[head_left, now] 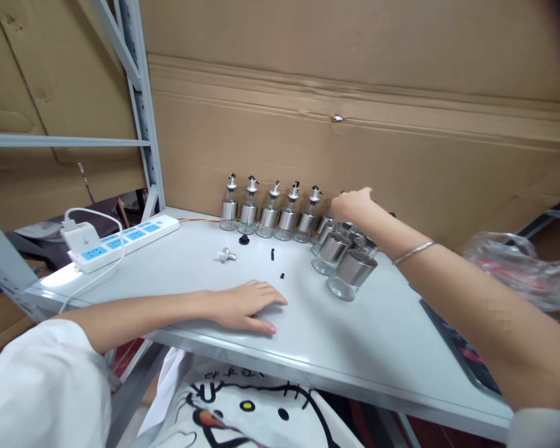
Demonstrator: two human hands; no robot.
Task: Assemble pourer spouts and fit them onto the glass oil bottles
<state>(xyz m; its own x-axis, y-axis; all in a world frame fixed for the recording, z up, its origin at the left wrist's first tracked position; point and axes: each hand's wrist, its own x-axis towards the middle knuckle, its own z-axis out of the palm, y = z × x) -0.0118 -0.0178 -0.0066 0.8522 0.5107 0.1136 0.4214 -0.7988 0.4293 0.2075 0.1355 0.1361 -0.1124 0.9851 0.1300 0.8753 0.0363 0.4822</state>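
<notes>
My left hand [247, 305] lies flat on the white table [308, 336], fingers stretched out, holding nothing. My right hand [350, 204] reaches to the back of the table, over a row of glass bottles with steel collars and pour spouts [268, 214]. Its fingers curl down onto a bottle at the row's right end, which the hand hides. Several spoutless bottles [350, 274] stand in front of that hand. A loose spout [227, 254], a black cap [244, 239] and two small black bits [272, 254] lie on the table between my hands.
A white power strip with a plugged charger [121, 239] lies at the table's left edge. A cardboard wall [354, 124] backs the table. A crumpled plastic bag [518, 264] and a dark tray [457, 345] sit at the right. A metal rack post [142, 106] rises at the left.
</notes>
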